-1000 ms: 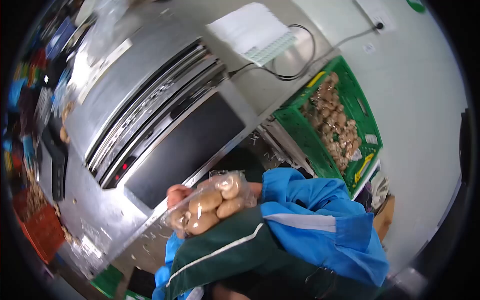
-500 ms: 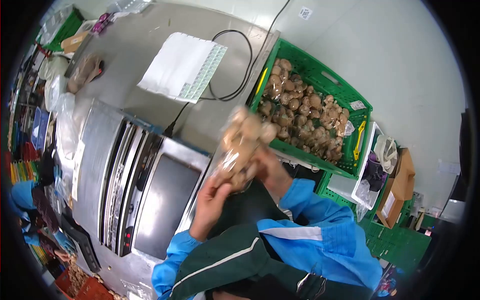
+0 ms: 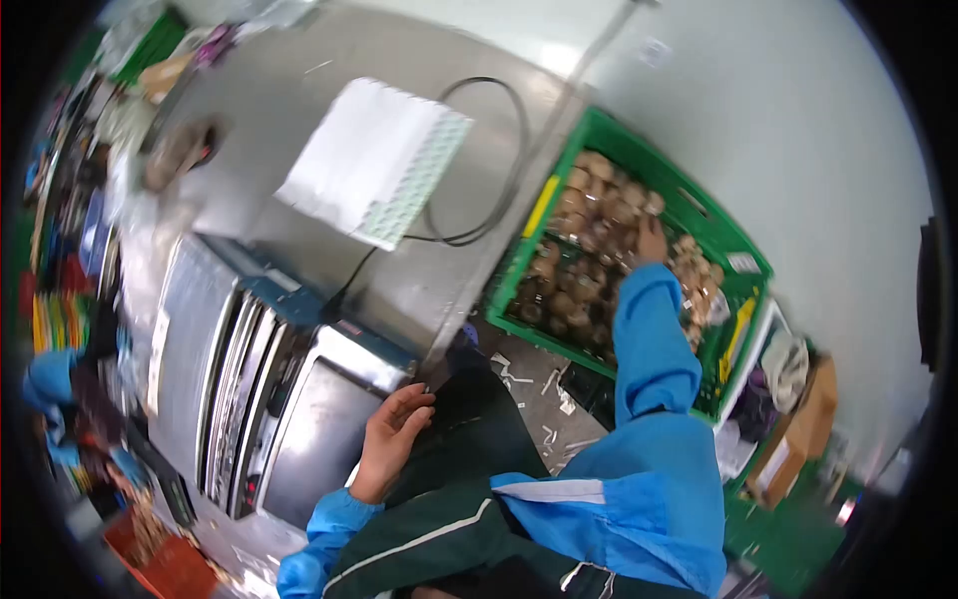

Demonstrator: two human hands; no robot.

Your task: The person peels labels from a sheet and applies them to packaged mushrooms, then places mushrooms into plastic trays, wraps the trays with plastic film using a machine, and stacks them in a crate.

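Observation:
My right hand [image 3: 651, 243] reaches into the green crate [image 3: 679, 180], its fingers curled against a clear bag of brown mushrooms [image 3: 624, 205]. Motion blur and the bags partly hide the fingertips. More bagged mushrooms [image 3: 569, 290] fill the crate around it. My left hand [image 3: 392, 436] hovers beside the metal-topped machine [image 3: 329, 429], thumb apart from the loosely bent fingers, with no bag in it.
A white sheet with green labels [image 3: 379, 160] lies on the steel table [image 3: 279, 110], near a looped black cable [image 3: 524, 150]. A cardboard box [image 3: 798, 439] stands right of the crate. Another person's blue sleeve [image 3: 55, 379] shows at far left.
The bag of mushrooms held in both hands has left my left hand. My right hand has moved up and right into the crate; my left has dropped slightly down and left.

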